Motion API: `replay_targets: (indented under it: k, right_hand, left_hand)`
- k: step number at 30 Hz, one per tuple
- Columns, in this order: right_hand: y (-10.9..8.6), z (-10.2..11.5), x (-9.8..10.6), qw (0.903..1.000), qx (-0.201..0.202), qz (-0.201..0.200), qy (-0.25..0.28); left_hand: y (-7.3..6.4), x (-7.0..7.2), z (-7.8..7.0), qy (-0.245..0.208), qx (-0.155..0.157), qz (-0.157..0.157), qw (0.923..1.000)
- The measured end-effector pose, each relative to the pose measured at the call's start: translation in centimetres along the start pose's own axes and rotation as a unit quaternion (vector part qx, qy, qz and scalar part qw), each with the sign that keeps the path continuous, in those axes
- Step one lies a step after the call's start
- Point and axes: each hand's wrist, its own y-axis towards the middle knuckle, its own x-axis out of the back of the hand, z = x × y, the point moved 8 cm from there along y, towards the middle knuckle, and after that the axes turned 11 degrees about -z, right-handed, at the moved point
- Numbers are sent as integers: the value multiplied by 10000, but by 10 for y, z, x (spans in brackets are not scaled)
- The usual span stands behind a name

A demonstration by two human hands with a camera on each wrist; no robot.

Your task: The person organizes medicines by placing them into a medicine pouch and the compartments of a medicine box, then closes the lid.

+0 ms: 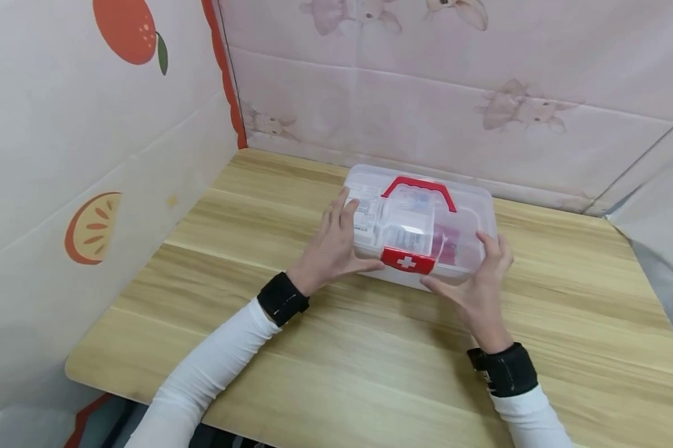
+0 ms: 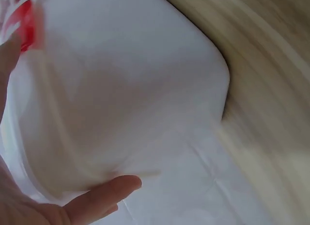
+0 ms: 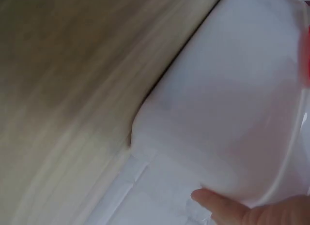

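Note:
A clear-lidded first-aid box (image 1: pixel 473 202) with a white base sits on the wooden table. Its red handle (image 1: pixel 420 183) lies on the lid, and a red latch (image 1: pixel 407 261) with a white cross is at the front. My left hand (image 1: pixel 331 246) grips the left end, thumb along the front beside the latch. At the right end, my right hand (image 1: pixel 482 295) holds the box with its thumb toward the latch's other side. Both wrist views show the white box wall (image 2: pixel 131 75) with fingertips against it. Through the lid I see a white packet and something pink.
The wooden table (image 1: pixel 314 386) extends in front of the box and to both sides. Behind it hangs a pink wall covering (image 1: pixel 426 106) with rabbit prints, close to the box. A white panel (image 1: pixel 34 155) with fruit pictures stands along the left.

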Motion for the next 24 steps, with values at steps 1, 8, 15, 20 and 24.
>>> replay_targets:
  k: [1, 8, 15, 20, 24]
  right_hand:
    - [0, 1, -1, 10000, 62, -25, -41]
    - [3, 5, 1, 9985, 391, -260, -282]
    - [4, 6, 3, 9970, 502, -306, -507]
    - [4, 8, 3, 9967, 506, -271, -573]
    - [4, 7, 2, 9964, 554, -221, -599]
  left_hand:
    - [0, 0, -2, 173, -97, -90, 9998]
    - [1, 0, -7, 682, -429, -526, 9954]
    - [1, -1, -7, 706, -520, -651, 9940]
    - [1, 0, -8, 652, -627, -861, 9922]
    - [1, -1, -7, 639, -574, -769, 9933]
